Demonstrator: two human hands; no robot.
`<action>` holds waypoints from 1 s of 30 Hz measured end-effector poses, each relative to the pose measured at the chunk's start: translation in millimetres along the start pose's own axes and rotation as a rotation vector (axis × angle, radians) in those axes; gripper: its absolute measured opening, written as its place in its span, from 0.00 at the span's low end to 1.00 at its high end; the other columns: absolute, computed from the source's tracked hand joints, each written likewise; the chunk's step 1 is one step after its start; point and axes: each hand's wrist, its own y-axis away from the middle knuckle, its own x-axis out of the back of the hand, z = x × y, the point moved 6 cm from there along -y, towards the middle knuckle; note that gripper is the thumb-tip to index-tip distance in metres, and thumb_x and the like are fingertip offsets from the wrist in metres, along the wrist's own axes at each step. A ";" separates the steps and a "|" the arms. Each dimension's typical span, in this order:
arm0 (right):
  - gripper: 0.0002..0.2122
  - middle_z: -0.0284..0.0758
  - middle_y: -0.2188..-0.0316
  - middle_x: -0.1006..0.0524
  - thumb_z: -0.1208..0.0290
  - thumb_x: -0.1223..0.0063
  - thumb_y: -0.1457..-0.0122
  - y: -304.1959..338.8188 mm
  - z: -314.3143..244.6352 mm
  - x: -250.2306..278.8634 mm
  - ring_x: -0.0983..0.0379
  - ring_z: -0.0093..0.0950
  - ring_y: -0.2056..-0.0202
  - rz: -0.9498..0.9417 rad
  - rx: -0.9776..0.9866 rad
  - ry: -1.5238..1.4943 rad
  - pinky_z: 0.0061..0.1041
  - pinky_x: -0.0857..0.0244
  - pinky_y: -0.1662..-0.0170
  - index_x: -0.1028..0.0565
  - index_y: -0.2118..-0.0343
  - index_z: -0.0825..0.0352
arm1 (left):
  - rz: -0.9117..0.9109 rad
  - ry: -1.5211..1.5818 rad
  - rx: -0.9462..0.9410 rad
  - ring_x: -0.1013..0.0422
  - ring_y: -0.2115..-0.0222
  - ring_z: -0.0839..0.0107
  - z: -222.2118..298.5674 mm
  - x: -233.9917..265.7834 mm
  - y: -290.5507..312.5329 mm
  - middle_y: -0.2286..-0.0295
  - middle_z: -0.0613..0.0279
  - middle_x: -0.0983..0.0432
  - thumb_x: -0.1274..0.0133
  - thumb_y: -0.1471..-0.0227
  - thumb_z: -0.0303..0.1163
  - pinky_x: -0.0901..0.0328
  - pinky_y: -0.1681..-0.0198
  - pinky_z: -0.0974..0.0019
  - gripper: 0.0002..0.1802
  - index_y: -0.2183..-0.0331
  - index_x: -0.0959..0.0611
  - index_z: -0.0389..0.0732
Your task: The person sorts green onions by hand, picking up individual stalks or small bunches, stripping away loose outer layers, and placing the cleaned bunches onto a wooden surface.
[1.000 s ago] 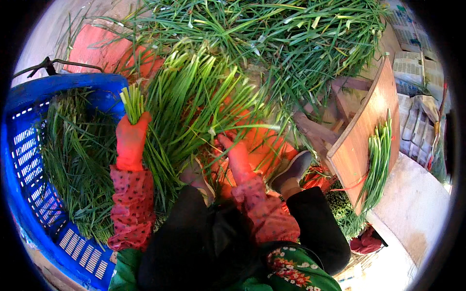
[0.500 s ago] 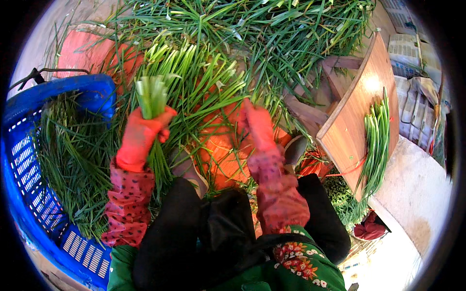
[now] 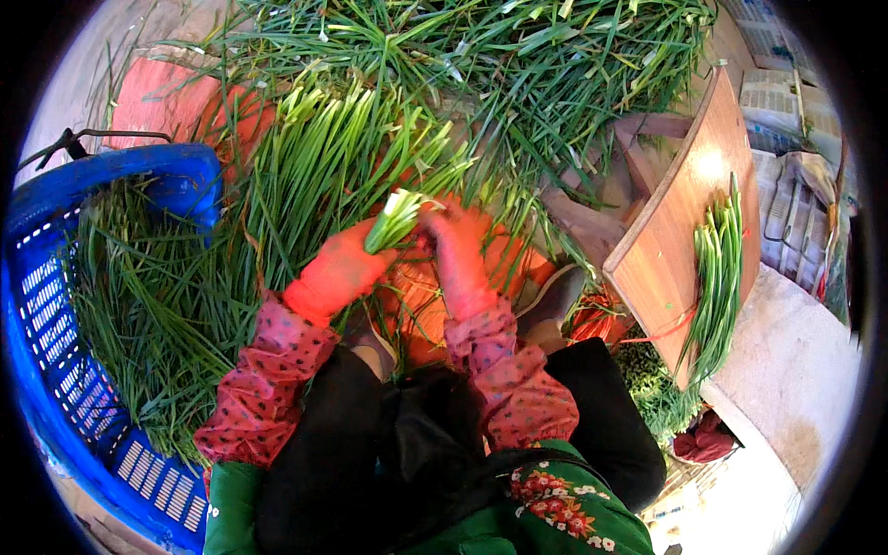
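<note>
My left hand [image 3: 344, 274], in an orange-red rubber glove, is closed round a small bunch of garlic chives [image 3: 396, 220], whose pale cut ends point up and slightly right. Beside those ends is my right hand [image 3: 455, 248], gloved alike, its fingers bent together close to the bunch. What the right fingers pinch, if anything, is hidden; a dark spot shows between them. Just beyond both hands, a row of loose chives [image 3: 319, 153] lies with pale ends facing away from me.
At the left stands a blue slatted plastic basket [image 3: 102, 444] full of chives. A bigger heap of chives [image 3: 518, 55] spreads at the back. On the right, a tilted wooden board [image 3: 647, 268] carries a separate chive bundle [image 3: 718, 277]; red strings [image 3: 601, 319] hang by it.
My left hand has swung right and nearer to me with the bunch, which now leans right. My right hand has moved slightly left, and the two hands have come together.
</note>
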 end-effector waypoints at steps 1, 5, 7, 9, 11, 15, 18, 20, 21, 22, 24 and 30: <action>0.10 0.30 0.80 0.27 0.67 0.46 0.48 -15.6 -1.0 16.9 0.34 0.18 0.82 0.059 0.018 -0.038 0.17 0.42 0.81 0.27 0.67 0.69 | -0.038 0.023 0.080 0.29 0.80 0.72 -1.8 4.0 3.4 0.75 0.59 0.24 0.45 0.53 0.36 0.34 0.79 0.67 0.22 0.55 0.24 0.41; 0.14 0.33 0.78 0.26 0.60 0.47 0.48 -63.9 -3.6 62.0 0.32 0.19 0.80 0.203 -0.100 0.132 0.17 0.41 0.78 0.26 0.68 0.68 | 0.022 0.342 0.056 0.32 0.84 0.76 -11.2 38.5 15.8 0.81 0.63 0.28 0.45 0.53 0.33 0.38 0.82 0.73 0.15 0.62 0.21 0.35; 0.15 0.34 0.79 0.25 0.58 0.48 0.48 -80.0 -4.7 57.8 0.31 0.18 0.80 0.255 -0.066 0.554 0.18 0.40 0.79 0.26 0.70 0.68 | 0.090 0.358 0.071 0.31 0.84 0.75 -11.0 48.6 19.4 0.81 0.61 0.27 0.45 0.52 0.33 0.37 0.82 0.72 0.14 0.65 0.20 0.33; 0.15 0.34 0.80 0.25 0.57 0.49 0.47 -102.7 -1.7 56.3 0.30 0.17 0.82 0.375 0.177 1.172 0.18 0.41 0.81 0.26 0.72 0.67 | 0.105 0.417 0.075 0.31 0.85 0.75 -8.1 36.2 9.8 0.80 0.60 0.26 0.45 0.52 0.33 0.37 0.81 0.72 0.14 0.65 0.20 0.33; 0.17 0.40 0.81 0.25 0.56 0.51 0.46 -103.7 1.6 35.4 0.27 0.28 0.80 0.260 0.226 0.830 0.26 0.36 0.77 0.26 0.73 0.70 | 0.082 0.427 0.047 0.31 0.85 0.74 -9.8 39.0 7.7 0.80 0.59 0.25 0.45 0.51 0.34 0.37 0.81 0.72 0.13 0.66 0.21 0.33; 0.11 0.36 0.82 0.26 0.65 0.50 0.45 -56.9 -22.4 25.3 0.29 0.25 0.82 -0.032 0.008 0.300 0.23 0.39 0.79 0.26 0.66 0.69 | 0.192 0.440 0.019 0.31 0.85 0.74 -9.2 64.0 13.5 0.79 0.58 0.25 0.46 0.51 0.32 0.38 0.81 0.71 0.12 0.67 0.21 0.32; 0.13 0.35 0.81 0.25 0.64 0.49 0.45 -67.9 -1.1 84.7 0.30 0.24 0.83 0.054 0.018 0.632 0.22 0.39 0.80 0.26 0.62 0.67 | 0.218 0.472 0.004 0.30 0.84 0.73 -5.0 72.9 7.2 0.77 0.57 0.24 0.47 0.51 0.32 0.37 0.81 0.71 0.12 0.68 0.21 0.32; 0.15 0.36 0.79 0.24 0.60 0.50 0.45 -33.9 -10.0 98.6 0.31 0.25 0.84 0.163 -0.044 0.405 0.24 0.39 0.79 0.25 0.62 0.66 | 0.266 0.414 -0.007 0.29 0.83 0.72 -4.3 77.9 1.1 0.76 0.57 0.23 0.47 0.52 0.32 0.37 0.81 0.71 0.12 0.68 0.21 0.32; 0.17 0.38 0.78 0.23 0.58 0.51 0.46 -26.6 -7.6 115.9 0.29 0.30 0.80 0.188 0.005 0.766 0.27 0.37 0.76 0.26 0.60 0.66 | 0.274 0.387 -0.007 0.28 0.82 0.72 -5.2 74.4 -2.3 0.76 0.57 0.23 0.47 0.52 0.32 0.37 0.80 0.71 0.12 0.68 0.21 0.32; 0.18 0.40 0.76 0.23 0.57 0.51 0.46 -23.8 -14.8 115.5 0.27 0.34 0.77 0.201 0.073 1.116 0.30 0.35 0.72 0.27 0.58 0.66 | 0.266 0.404 -0.013 0.27 0.81 0.72 -5.1 74.2 -3.7 0.75 0.58 0.23 0.47 0.53 0.32 0.36 0.80 0.71 0.13 0.67 0.21 0.32; 0.23 0.47 0.71 0.22 0.50 0.51 0.48 -21.0 -20.0 114.3 0.26 0.47 0.63 0.243 0.068 1.350 0.38 0.35 0.60 0.26 0.59 0.66 | 0.257 0.416 -0.003 0.27 0.81 0.72 -8.6 75.2 -4.0 0.75 0.58 0.23 0.47 0.53 0.33 0.37 0.80 0.71 0.14 0.67 0.22 0.33; 0.25 0.47 0.72 0.23 0.47 0.50 0.49 -79.4 -51.7 8.4 0.25 0.45 0.69 0.224 0.183 1.151 0.39 0.33 0.64 0.26 0.65 0.69 | 0.211 0.403 0.059 0.29 0.83 0.73 -7.8 61.9 -1.5 0.76 0.57 0.23 0.46 0.53 0.34 0.37 0.81 0.72 0.14 0.67 0.22 0.33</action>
